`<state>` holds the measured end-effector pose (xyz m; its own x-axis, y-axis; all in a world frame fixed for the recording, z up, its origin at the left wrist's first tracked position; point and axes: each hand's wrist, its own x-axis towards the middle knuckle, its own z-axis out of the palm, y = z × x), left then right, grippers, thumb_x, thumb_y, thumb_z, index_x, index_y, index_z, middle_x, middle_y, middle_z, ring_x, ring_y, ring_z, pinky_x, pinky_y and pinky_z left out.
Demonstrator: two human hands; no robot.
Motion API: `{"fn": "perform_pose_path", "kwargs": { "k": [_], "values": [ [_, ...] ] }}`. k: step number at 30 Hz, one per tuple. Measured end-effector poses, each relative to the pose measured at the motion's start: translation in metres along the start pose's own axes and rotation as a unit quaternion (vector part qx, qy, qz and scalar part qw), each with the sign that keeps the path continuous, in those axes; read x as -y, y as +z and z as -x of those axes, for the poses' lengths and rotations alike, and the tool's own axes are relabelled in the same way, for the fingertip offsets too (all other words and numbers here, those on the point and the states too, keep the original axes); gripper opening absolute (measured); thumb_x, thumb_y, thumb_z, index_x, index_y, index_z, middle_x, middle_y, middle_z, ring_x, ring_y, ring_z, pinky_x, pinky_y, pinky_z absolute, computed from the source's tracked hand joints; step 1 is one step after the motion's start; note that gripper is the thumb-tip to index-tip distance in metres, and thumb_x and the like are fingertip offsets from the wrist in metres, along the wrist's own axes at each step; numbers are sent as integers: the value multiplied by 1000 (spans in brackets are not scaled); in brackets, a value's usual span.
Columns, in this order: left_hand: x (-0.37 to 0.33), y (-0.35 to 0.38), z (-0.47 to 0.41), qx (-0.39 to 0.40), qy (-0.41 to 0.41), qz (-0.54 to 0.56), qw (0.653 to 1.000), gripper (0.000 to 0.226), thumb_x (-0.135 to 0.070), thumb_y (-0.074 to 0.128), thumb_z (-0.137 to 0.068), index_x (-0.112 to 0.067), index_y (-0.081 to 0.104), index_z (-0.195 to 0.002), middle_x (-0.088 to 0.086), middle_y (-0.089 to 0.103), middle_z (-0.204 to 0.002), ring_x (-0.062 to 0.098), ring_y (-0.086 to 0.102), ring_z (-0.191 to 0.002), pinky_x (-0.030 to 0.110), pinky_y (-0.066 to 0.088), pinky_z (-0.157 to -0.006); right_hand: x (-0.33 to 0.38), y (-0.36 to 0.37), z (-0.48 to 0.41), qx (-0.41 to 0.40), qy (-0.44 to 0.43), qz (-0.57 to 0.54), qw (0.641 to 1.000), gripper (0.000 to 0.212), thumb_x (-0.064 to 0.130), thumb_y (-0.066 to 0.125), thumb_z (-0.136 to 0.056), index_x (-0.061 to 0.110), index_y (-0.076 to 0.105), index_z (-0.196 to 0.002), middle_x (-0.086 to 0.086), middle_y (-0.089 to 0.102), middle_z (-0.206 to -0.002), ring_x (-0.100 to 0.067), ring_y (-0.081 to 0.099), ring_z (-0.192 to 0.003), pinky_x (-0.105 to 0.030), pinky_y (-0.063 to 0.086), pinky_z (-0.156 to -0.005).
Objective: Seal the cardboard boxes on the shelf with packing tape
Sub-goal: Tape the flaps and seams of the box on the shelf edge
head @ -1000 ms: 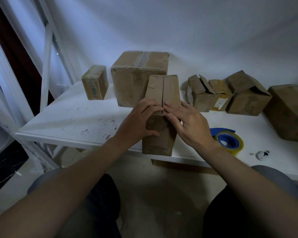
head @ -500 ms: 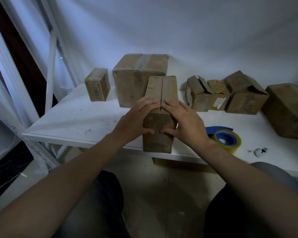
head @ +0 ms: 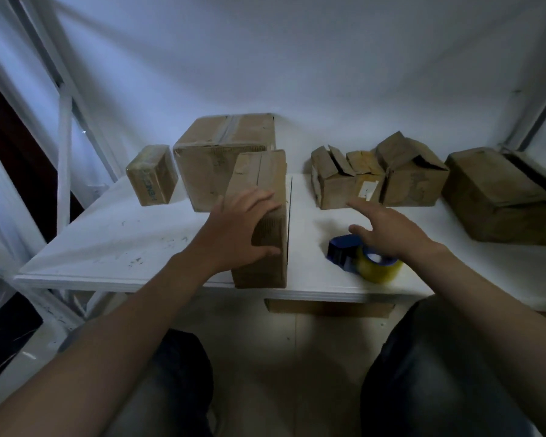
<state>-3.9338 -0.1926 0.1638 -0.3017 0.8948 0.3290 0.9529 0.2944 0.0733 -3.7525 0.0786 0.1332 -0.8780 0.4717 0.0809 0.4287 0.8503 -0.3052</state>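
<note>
A tall narrow cardboard box (head: 262,171) stands at the front edge of the white shelf (head: 133,244), its top flaps closed. My left hand (head: 237,228) grips its near top corner, fingers over the top and thumb on the front face. My right hand (head: 388,230) hovers with spread fingers just above the tape dispenser (head: 364,260), a blue holder with a yellowish roll, lying to the right of the box. Whether the hand touches it is unclear.
Behind stand a large taped box (head: 224,152) and a small box (head: 152,175) at the left. To the right are three small boxes with open flaps (head: 379,178) and a bigger box (head: 501,193). Another piece of cardboard (head: 328,309) shows under the shelf edge.
My right hand has left the tall box and moved right, over the tape dispenser. My left hand stays on the box, now gripping its corner alone.
</note>
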Motion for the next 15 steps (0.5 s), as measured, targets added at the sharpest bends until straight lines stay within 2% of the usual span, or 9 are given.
{"fn": "perform_pose_path", "kwargs": {
  "k": [3,6,8,12,15],
  "values": [
    [-6,4,-7,6,-10,-50,999,88,-77,53,-75,-34,34,-149,-5,30,-159,25,27,-146,71,25,-110,-33,13,-6,97,110,39,988,71,30,59,-96,30,22,-157,-8,41,-154,-32,48,-132,-43,45,-102],
    [-7,6,-12,14,-36,-94,995,89,-81,47,-74,-33,35,-149,-5,32,-158,26,29,-146,72,25,-109,-51,28,-4,144,154,22,977,81,20,62,-94,21,14,-158,-17,48,-142,-35,55,-120,-42,51,-93],
    [-10,6,-14,19,-57,-96,994,90,-84,43,-75,-33,36,-149,-5,34,-156,25,31,-144,70,24,-111,-53,34,-4,147,166,-5,975,76,19,64,-94,17,20,-155,-19,49,-138,-36,56,-117,-41,53,-86],
    [-17,1,-18,6,-81,-53,995,83,-84,26,-82,-32,43,-144,-4,41,-150,25,39,-137,62,34,-109,-57,38,-8,112,186,-53,975,59,21,70,-90,12,39,-139,-19,54,-128,-36,59,-106,-47,57,-86],
    [-18,-5,-21,5,-83,-59,995,77,-80,20,-87,-33,48,-141,-4,46,-146,23,43,-134,60,36,-107,-56,32,-7,97,197,-84,972,48,16,71,-88,17,37,-123,-17,58,-114,-32,61,-93,-49,59,-80]
  ]
}}
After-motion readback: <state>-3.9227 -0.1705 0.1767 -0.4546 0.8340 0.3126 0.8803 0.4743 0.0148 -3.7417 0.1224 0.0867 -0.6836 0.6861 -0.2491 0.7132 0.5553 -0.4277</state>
